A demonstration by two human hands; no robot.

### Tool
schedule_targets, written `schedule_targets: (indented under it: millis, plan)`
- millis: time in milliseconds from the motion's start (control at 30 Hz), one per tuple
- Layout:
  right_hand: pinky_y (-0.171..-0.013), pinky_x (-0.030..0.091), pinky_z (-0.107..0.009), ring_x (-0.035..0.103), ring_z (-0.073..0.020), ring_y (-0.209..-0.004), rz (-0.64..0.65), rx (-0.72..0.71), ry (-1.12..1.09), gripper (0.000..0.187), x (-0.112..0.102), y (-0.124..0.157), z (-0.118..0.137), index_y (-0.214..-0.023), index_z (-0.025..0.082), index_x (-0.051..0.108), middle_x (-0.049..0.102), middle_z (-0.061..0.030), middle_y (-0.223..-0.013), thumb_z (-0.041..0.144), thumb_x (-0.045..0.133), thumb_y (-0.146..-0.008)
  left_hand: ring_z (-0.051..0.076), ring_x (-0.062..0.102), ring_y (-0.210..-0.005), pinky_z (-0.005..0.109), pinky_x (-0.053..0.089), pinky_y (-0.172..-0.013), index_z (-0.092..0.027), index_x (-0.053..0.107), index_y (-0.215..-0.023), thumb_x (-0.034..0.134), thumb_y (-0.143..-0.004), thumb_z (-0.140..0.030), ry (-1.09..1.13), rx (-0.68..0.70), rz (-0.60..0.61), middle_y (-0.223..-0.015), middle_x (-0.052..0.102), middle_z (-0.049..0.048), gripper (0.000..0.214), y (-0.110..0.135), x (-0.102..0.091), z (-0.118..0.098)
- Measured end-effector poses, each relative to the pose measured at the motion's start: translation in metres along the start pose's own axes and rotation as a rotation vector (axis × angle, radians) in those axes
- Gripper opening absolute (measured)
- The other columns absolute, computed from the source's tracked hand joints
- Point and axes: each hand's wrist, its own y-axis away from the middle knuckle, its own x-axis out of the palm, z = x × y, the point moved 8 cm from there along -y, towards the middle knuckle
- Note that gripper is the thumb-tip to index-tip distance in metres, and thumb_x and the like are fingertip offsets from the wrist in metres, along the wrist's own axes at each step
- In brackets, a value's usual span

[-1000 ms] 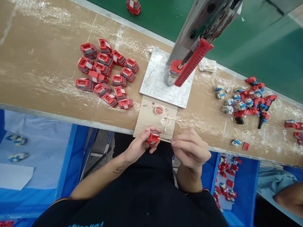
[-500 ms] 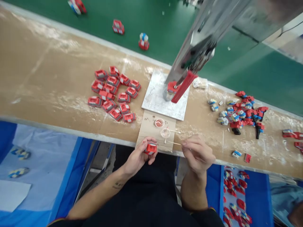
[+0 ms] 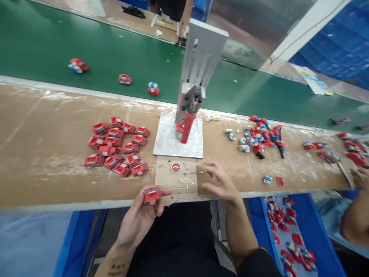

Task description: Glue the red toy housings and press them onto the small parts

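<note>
My left hand (image 3: 140, 221) is closed around a red plastic toy part (image 3: 152, 196) with a grey rim, its hollow side turned up, just in front of the bench edge. My right hand (image 3: 220, 181) is empty, fingers apart, over the bench to the right of a piece of cardboard (image 3: 164, 184). On that cardboard stand a small cup of red paint (image 3: 175, 167) and a clear cup (image 3: 185, 177) with cotton swabs lying across it. Behind them is a hand press (image 3: 188, 129) with a red handle, a red part under it.
Several red parts (image 3: 115, 141) lie in a group on the left of the bench. Mixed toy pieces (image 3: 259, 136) are heaped on the right. Beyond runs a green belt (image 3: 103, 50) carrying pieces. A blue bin (image 3: 311, 223) and a co-worker's hand (image 3: 361, 179) are at right.
My right hand has let go of the cotton swab, which now rests at the clear cup, and its fingers have spread. My left hand has moved left and turned the part. The camera view has shifted.
</note>
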Motion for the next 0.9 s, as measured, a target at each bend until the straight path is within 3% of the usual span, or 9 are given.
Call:
schedule_targets:
  millis: [100,167,233,333,433,533,567,733,900]
  plan:
    - [-0.078,0.057,-0.037,0.064,-0.0218,-0.086,-0.296,0.299,0.331,0.036,-0.076,0.0,-0.058,-0.132,0.024,0.067,0.067,-0.0104,-0.112,0.041,0.054,-0.104,0.017,0.062,-0.068,0.031,0.057,-0.066,-0.02,0.079,-0.11,0.077,-0.093,-0.048,-0.039,-0.034,-0.045,-0.125,0.079,0.0174,0.034,-0.001,-0.01,-0.006]
    - [-0.093,0.055,-0.042,0.065,-0.0271,-0.102,-0.272,0.527,0.61,0.036,-0.106,-0.012,-0.099,-0.129,0.021,0.069,0.068,-0.0146,-0.121,0.036,0.055,-0.1,0.017,0.062,-0.067,0.033,0.059,-0.064,-0.018,0.081,-0.109,0.079,-0.091,-0.048,-0.069,-0.045,-0.047,-0.129,0.077,0.0169,0.034,-0.004,-0.008,-0.008]
    - [-0.103,0.051,-0.045,0.063,-0.0324,-0.116,-0.196,0.618,0.713,0.033,-0.117,-0.037,-0.127,-0.122,0.018,0.072,0.07,-0.0177,-0.126,0.033,0.062,-0.094,0.017,0.062,-0.067,0.031,0.059,-0.062,-0.017,0.081,-0.108,0.078,-0.091,-0.046,-0.079,-0.017,-0.06,-0.123,0.077,0.0148,0.034,-0.005,-0.002,-0.011]
    - [-0.099,0.051,-0.045,0.065,-0.0348,-0.111,-0.174,0.633,0.703,0.021,-0.115,-0.07,-0.14,-0.102,0.015,0.074,0.075,-0.02,-0.11,0.03,0.066,-0.089,0.015,0.062,-0.066,0.028,0.058,-0.062,-0.016,0.081,-0.108,0.074,-0.096,-0.045,-0.047,0.053,-0.073,-0.106,0.077,0.0116,0.032,0.0,0.011,-0.015]
    - [-0.087,0.054,-0.043,0.068,-0.0313,-0.093,-0.21,0.614,0.651,0.023,-0.108,-0.07,-0.127,-0.095,0.015,0.074,0.075,-0.0186,-0.093,0.034,0.062,-0.093,0.013,0.062,-0.064,0.027,0.056,-0.063,-0.014,0.079,-0.108,0.073,-0.097,-0.047,-0.011,0.11,-0.036,-0.104,0.076,0.0113,0.034,0.004,0.018,-0.018]
    - [-0.073,0.057,-0.041,0.067,-0.026,-0.075,-0.311,0.529,0.53,0.037,-0.097,-0.036,-0.096,-0.106,0.017,0.075,0.076,-0.014,-0.092,0.05,0.058,-0.098,0.011,0.062,-0.065,0.025,0.054,-0.064,-0.015,0.079,-0.109,0.079,-0.094,-0.05,0.026,0.142,-0.031,-0.104,0.078,0.0106,0.038,0.002,0.014,-0.018]
    - [-0.068,0.057,-0.039,0.066,-0.0238,-0.069,-0.388,0.438,0.346,0.038,-0.09,-0.022,-0.08,-0.109,0.018,0.075,0.075,-0.0112,-0.089,0.053,0.063,-0.097,0.011,0.063,-0.065,0.025,0.054,-0.064,-0.015,0.078,-0.11,0.081,-0.093,-0.05,0.037,0.139,-0.028,-0.104,0.078,0.0104,0.039,0.0,0.013,-0.016]
    - [-0.058,0.06,-0.029,0.07,-0.0179,-0.072,-0.32,0.087,-0.451,0.017,-0.01,0.022,0.015,-0.104,0.03,0.078,0.071,-0.0048,-0.095,0.041,0.082,-0.092,0.015,0.069,-0.065,0.026,0.054,-0.063,-0.02,0.075,-0.109,0.09,-0.084,-0.051,0.044,0.117,0.091,-0.095,0.081,0.0078,0.042,-0.014,0.035,-0.007]
    - [-0.061,0.065,-0.029,0.073,-0.0163,-0.074,-0.297,0.144,-0.747,0.03,0.037,0.014,0.05,-0.12,0.034,0.079,0.074,-0.0081,-0.116,0.047,0.081,-0.093,0.018,0.073,-0.071,0.03,0.058,-0.07,-0.016,0.073,-0.102,0.087,-0.088,-0.046,0.0,0.144,0.142,-0.099,0.081,0.0101,0.036,-0.016,0.057,-0.008]
